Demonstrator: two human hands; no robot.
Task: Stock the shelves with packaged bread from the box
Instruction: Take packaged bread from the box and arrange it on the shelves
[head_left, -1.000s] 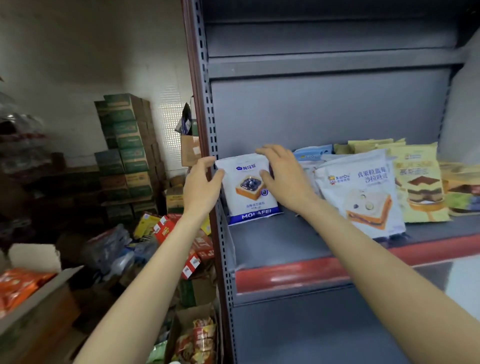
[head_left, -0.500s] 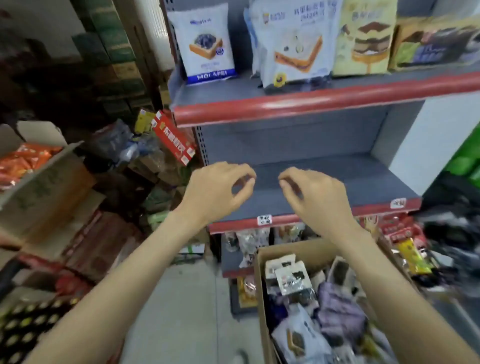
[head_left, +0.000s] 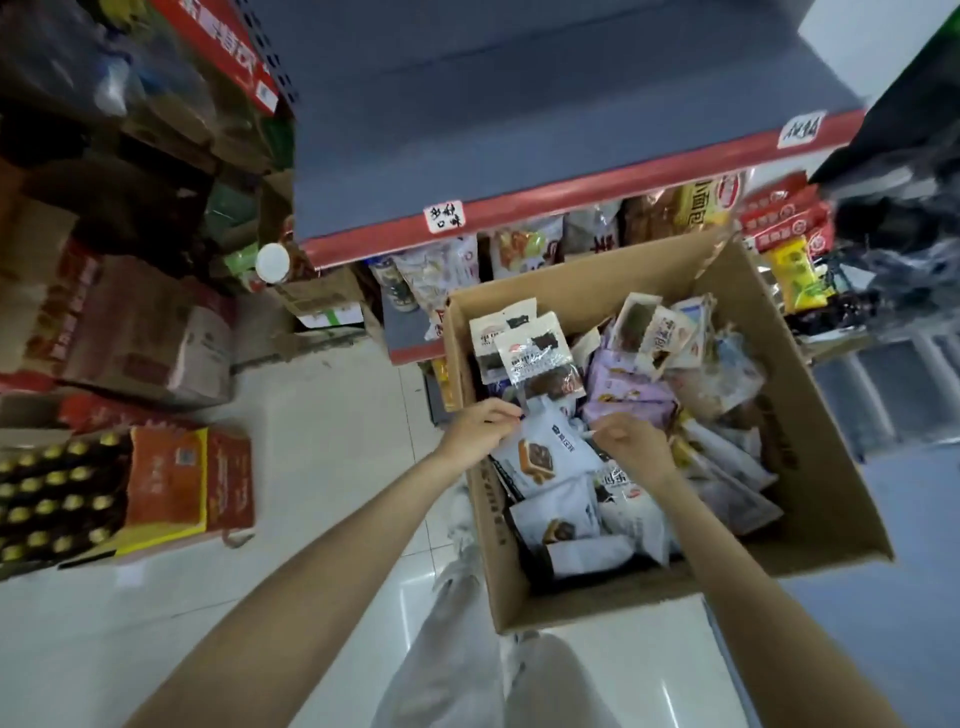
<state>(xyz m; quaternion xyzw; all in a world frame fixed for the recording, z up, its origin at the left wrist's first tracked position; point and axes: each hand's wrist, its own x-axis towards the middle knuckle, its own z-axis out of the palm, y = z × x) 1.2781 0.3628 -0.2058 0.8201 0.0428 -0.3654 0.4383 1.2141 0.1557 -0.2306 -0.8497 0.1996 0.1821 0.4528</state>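
Two hands work inside one crowded scene, so take it by size. The shelf (head_left: 519, 130) fills the top of the view, its grey deck bare where visible behind a red lip with handwritten tags. Below it sits the box (head_left: 810, 426), an open cardboard carton on the pale floor, heaped with bread packs in white, lilac and clear wrap (none of them in any order). Left of it stands a crate of bottles (head_left: 57, 499) among other cartons.

The white pack (head_left: 556, 457), printed with a brown slice, lies on top of the heap near the box's left wall. The left hand (head_left: 480, 428) has its fingers curled at the pack's upper left corner and the right hand (head_left: 631, 444) at its upper right; both seem to pinch the wrap, though blur leaves the exact contact unclear.

The likely trouble: slick film held only by its corners may slip out on the lift. Neighbouring packs overlap this one, so a quick pull could drag the clear pack (head_left: 540, 358) over the wall. A hard squeeze would crush soft bread.
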